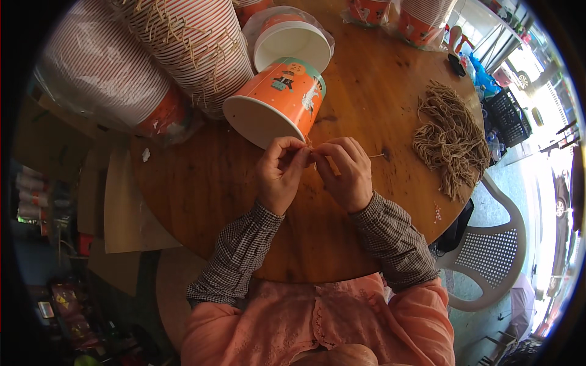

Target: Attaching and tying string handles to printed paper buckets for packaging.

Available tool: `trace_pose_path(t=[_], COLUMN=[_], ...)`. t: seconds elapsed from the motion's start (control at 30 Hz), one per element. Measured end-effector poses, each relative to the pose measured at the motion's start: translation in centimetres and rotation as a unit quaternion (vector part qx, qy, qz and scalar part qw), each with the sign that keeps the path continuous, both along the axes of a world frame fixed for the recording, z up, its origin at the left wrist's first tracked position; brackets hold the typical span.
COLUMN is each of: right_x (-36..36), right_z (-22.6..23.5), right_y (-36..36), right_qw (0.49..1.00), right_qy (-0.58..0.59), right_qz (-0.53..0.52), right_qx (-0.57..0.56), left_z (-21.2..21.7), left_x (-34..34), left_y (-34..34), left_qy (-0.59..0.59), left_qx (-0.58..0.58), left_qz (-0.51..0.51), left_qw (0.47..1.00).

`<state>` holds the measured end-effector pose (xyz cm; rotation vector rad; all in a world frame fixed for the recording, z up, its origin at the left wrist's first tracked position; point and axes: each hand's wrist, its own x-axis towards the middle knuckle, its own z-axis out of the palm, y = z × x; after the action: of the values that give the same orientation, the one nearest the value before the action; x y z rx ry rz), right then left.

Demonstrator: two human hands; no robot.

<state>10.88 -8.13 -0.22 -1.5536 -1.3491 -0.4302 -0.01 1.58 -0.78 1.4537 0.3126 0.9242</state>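
An orange paper bucket point(278, 91) with printed cartoon figures and a white rim lies tilted on its side, its white end toward me. At the near right edge of it, my left hand point(282, 171) and my right hand point(347, 171) meet, thumbs and forefingers pinched on a thin cord point(309, 144). The fingers hide most of the cord. Beside my right hand a thin light strand point(377, 155) with a dark tip sticks out. A second bucket point(293, 46), white inside and partly wrapped in clear plastic, touches the far side of the first.
Tall nested bucket stacks point(189, 49) lean at the far left, one draped with cords, another in plastic point(110, 73). A heap of brown twine point(452, 137) lies on the round wooden table point(372, 91). More buckets point(421, 24) stand at the back; a plastic chair point(494, 250) is right.
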Motion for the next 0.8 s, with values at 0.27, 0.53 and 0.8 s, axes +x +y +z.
trace_pose_path(t=[0.27, 0.53, 0.8], right_x=[0.0, 0.4, 0.3], right_z=[-0.1, -0.1, 0.0], right_y=[0.1, -0.3, -0.6], right_qw=[0.997, 0.995, 0.980], right_qy=[0.056, 0.070, 0.164], right_qz=[0.040, 0.045, 0.072], right_qx=[-0.030, -0.062, -0.082], left_z=[-1.0, -0.5, 0.0], left_x=[-0.1, -0.1, -0.1], left_y=[0.4, 0.8, 0.7], left_qy=[0.074, 0.064, 0.082], left_qx=[0.219, 0.355, 0.430], left_qz=[0.092, 0.104, 0.121], left_qw=[0.969, 0.927, 0.891])
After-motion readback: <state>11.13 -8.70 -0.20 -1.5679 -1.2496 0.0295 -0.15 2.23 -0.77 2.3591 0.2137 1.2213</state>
